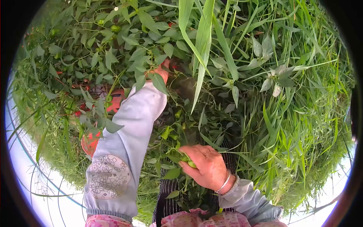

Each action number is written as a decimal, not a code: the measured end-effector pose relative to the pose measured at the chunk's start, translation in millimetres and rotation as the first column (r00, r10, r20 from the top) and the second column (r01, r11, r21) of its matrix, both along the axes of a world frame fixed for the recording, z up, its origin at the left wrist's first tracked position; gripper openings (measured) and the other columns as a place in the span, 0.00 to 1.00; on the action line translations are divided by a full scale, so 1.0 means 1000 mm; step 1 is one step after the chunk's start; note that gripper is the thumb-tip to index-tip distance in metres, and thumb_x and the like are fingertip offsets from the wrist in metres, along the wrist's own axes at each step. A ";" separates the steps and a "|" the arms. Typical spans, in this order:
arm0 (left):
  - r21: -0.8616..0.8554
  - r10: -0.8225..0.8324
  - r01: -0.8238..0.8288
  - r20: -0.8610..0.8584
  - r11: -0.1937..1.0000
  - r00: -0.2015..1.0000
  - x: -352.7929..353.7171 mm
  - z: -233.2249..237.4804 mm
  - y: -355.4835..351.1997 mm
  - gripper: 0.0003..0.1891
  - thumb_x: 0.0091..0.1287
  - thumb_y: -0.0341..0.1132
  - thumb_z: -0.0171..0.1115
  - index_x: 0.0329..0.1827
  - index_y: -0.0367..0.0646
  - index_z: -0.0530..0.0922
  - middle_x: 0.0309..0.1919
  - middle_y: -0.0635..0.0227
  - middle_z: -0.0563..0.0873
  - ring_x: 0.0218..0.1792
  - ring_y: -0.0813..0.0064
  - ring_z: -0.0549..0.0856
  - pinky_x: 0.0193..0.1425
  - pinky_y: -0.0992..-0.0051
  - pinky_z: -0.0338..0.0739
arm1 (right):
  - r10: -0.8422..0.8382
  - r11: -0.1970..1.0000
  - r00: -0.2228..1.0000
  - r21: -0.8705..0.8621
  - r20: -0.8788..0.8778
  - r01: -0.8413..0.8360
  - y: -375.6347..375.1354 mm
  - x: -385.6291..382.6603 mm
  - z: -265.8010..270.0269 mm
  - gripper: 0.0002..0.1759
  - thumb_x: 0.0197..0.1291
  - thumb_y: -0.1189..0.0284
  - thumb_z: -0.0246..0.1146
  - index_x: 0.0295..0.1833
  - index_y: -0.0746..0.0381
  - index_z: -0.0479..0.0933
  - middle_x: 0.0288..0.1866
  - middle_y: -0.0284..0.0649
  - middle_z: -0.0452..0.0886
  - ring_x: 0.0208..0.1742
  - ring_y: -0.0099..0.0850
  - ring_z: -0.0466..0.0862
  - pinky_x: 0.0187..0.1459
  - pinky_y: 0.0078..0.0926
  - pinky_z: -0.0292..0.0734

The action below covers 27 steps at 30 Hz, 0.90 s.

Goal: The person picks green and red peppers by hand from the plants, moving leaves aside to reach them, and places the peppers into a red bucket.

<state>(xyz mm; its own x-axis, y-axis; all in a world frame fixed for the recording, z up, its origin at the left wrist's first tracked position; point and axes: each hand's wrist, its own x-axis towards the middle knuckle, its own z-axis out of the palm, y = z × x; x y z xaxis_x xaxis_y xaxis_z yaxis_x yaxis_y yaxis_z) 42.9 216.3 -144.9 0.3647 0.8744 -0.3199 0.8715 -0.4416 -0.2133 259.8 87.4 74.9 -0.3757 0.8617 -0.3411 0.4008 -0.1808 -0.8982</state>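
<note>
My right hand point(206, 166) is closed around green peppers point(190, 160), their pale green ends showing between thumb and fingers. Leafy stems hang just left of that hand. My left hand point(162, 72) reaches forward among the pepper plants point(132, 41); leaves cover most of its fingers, so I cannot see whether it grips anything. Small green peppers point(115, 28) hang on the plants farther off, with a few red spots of fruit among the leaves.
A red container point(90, 143) sits left of my left sleeve point(124, 151), partly covered by leaves. Long grass blades point(204, 41) rise in front of the plants, and dense grass point(298, 125) fills the right side. Dark striped trousers point(166, 193) show below.
</note>
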 end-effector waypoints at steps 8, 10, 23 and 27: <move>-0.262 -0.009 0.014 0.021 0.965 1.000 -0.041 -0.002 0.012 0.15 0.57 0.26 0.58 0.49 0.39 0.74 0.43 0.60 0.81 0.47 0.61 0.80 0.51 0.62 0.74 | -0.022 0.987 1.000 -0.161 -0.011 0.020 -0.010 -0.004 -0.021 0.19 0.51 0.69 0.66 0.50 0.61 0.73 0.37 0.43 0.79 0.37 0.43 0.80 0.39 0.35 0.76; -0.303 0.006 0.016 0.070 0.953 0.998 -0.048 0.000 0.013 0.15 0.57 0.26 0.58 0.48 0.39 0.74 0.43 0.60 0.81 0.47 0.62 0.80 0.51 0.63 0.74 | -0.042 0.989 0.999 -0.141 0.008 0.043 -0.011 -0.007 -0.026 0.19 0.50 0.71 0.67 0.49 0.60 0.74 0.35 0.43 0.80 0.35 0.42 0.81 0.36 0.32 0.77; -0.785 0.799 -0.226 0.485 0.577 0.355 -0.040 0.145 -0.012 0.11 0.56 0.23 0.60 0.43 0.37 0.73 0.32 0.68 0.79 0.32 0.82 0.78 0.36 0.78 0.74 | -0.709 0.609 0.654 -0.697 -0.264 0.379 0.040 -0.056 -0.180 0.12 0.56 0.71 0.60 0.40 0.69 0.73 0.24 0.38 0.77 0.23 0.25 0.79 0.29 0.23 0.75; -0.822 0.841 -0.216 0.470 0.528 0.267 -0.018 0.179 -0.052 0.12 0.54 0.24 0.61 0.42 0.39 0.72 0.28 0.70 0.79 0.26 0.85 0.77 0.31 0.81 0.74 | -0.443 0.591 0.894 -0.727 0.071 0.350 0.081 -0.075 -0.216 0.19 0.52 0.69 0.62 0.48 0.68 0.75 0.41 0.44 0.81 0.31 0.30 0.83 0.37 0.27 0.75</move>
